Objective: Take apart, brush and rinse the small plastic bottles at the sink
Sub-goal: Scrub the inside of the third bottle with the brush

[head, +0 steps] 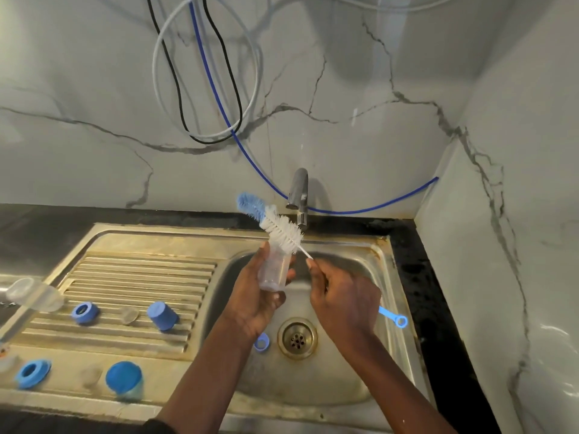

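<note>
Over the steel sink basin (369, 274), my left hand (253, 296) grips a small clear plastic bottle (275, 270), its mouth pointing up and away. My right hand (341, 296) pinches the thin stem of a bottle brush (282, 230). The white and blue bristles are outside the bottle, just above its mouth. The brush's blue handle end (398, 319) sticks out to the right behind my right hand. A blue ring (261, 343) lies in the basin beside the drain (297, 338).
The tap (299, 195) stands behind the basin; no water is visible. On the ribbed drainboard (131, 277) lie blue caps and rings (84, 313) (163, 314) (33, 372) (123, 379), clear teats (130, 316) and a clear bottle (34, 296). Hoses hang on the wall.
</note>
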